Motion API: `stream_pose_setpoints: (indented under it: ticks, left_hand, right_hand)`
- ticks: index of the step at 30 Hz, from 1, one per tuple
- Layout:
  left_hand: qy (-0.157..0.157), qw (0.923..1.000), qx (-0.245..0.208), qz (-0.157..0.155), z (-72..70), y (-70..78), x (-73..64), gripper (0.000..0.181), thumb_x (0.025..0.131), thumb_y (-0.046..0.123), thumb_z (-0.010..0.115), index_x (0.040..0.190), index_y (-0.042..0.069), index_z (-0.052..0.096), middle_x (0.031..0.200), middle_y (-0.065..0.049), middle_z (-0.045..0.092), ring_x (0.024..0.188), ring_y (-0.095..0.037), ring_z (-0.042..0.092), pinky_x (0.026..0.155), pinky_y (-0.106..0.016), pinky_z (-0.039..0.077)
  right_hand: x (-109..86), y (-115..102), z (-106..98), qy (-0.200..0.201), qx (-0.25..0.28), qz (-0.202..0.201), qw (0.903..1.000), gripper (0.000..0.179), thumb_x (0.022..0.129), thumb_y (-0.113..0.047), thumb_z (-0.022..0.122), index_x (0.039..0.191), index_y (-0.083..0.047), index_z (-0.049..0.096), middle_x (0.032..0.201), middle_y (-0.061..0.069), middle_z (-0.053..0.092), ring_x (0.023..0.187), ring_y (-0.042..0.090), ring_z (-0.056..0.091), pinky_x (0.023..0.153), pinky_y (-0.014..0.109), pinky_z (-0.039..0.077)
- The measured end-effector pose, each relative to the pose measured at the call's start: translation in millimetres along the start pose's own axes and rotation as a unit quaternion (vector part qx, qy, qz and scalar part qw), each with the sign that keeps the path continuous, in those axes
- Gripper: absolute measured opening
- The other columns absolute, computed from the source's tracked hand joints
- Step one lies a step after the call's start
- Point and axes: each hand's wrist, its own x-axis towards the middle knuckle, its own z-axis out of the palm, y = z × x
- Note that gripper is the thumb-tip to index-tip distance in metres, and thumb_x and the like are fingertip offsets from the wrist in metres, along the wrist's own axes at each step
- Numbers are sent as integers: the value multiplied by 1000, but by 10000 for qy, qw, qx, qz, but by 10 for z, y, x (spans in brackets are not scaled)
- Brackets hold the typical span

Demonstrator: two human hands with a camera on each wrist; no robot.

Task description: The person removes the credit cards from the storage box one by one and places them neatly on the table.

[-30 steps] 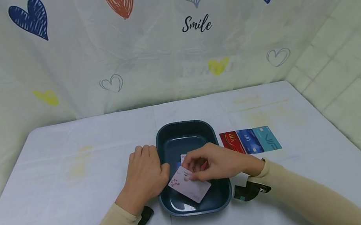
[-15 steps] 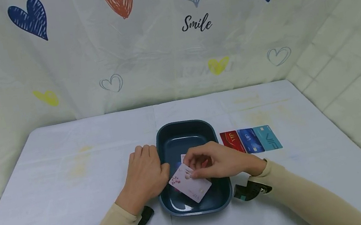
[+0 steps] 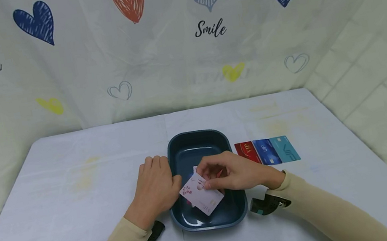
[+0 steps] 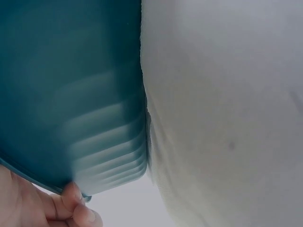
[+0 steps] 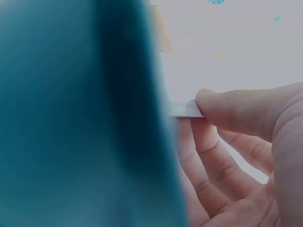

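Observation:
A dark teal tray (image 3: 211, 222) stands in the middle of the table in the head view. My left hand (image 3: 156, 186) grips its left rim; in the left wrist view the fingertips (image 4: 72, 195) curl at that rim. Over the tray my right hand (image 3: 231, 173) pinches a pale pink card (image 3: 202, 198) with a floral print, between thumb and fingers. The right wrist view shows the card edge (image 5: 187, 111) under the thumb, with the blurred tray wall in front. Beneath the held card, parts of other cards show inside the tray, mostly hidden.
To the tray's right lie a red card (image 3: 248, 152), a blue card (image 3: 268, 152) and a teal card (image 3: 285, 148), side by side in a row. White cloth covers the table (image 3: 91, 223). A heart-printed curtain (image 3: 167, 56) hangs behind it.
The pale pink card has turned and shifted slightly within the right hand's pinch. The left hand stays on the tray rim. The head view has tilted a little.

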Motion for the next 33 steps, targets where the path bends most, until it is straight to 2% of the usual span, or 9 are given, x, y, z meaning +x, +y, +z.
stream_pose_setpoints:
  ticks: [5,12,21,29,33]
  left_hand:
    - [69,10000,10,41,1,24,-6,23,89,25,59,84,4,50,77,-7,45,81,-26,40,73,-37,34]
    - [179,9998,-5,86,2,33,-18,24,88,24,59,82,3,50,75,-8,45,79,-27,40,71,-37,34]
    - [55,9998,-148,-98,-6,2,-10,22,87,22,59,82,3,50,75,-8,44,79,-27,39,72,-37,33]
    - [128,9998,-151,1,-13,1,8,21,87,20,60,79,3,50,72,-8,44,75,-26,39,68,-35,31]
    - [114,9997,-231,-23,-28,25,7,21,87,20,59,79,3,50,72,-8,44,75,-26,39,67,-34,31]
  right_hand:
    - [-40,-33,-11,143,-85,-77,9998,25,96,-16,71,120,-12,64,109,10,74,87,8,69,71,32,63]
    - [-154,-98,-51,494,-33,-67,9987,24,96,-11,71,118,-12,63,106,10,73,84,12,68,59,37,61]
    - [-326,-145,-138,921,14,178,9956,22,97,-11,69,118,-12,63,108,11,73,85,17,69,64,35,62]
    - [-505,-174,-250,1300,55,86,9915,24,97,-6,68,119,-10,62,103,12,71,76,19,67,61,38,60]
    - [-622,-173,-290,1549,34,210,9877,24,97,-6,67,120,-9,62,106,13,71,77,19,68,61,37,60]
